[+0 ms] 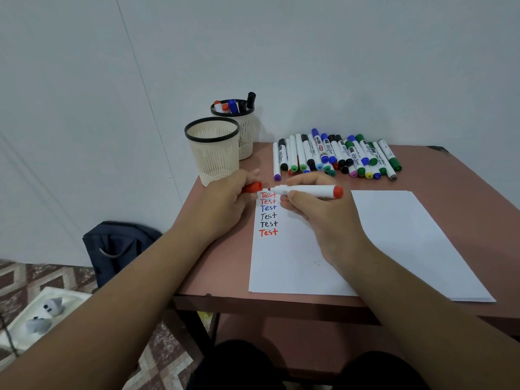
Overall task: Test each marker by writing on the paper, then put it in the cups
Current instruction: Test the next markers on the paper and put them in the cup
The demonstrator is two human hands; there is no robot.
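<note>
Right hand (323,218) fingers gripping marker (306,190), axis left-right, tip facing cap (252,187) pinched in left hand (225,204), just apart.

Bare forearms (135,280), dark trousers (242,364).

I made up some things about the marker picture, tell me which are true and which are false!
1. The right hand holds a red marker with its cap off. True.
2. The left hand holds a blue cap. False: the cap is red.
3. The nearer cup is full of markers. False: none show in it; the markers stand in the farther cup.
4. The paper has "Test" written six times. True.
5. All the words are red. False: three are red, one blue, two black.
6. A pile of markers lies on the table behind the paper. True.
</note>
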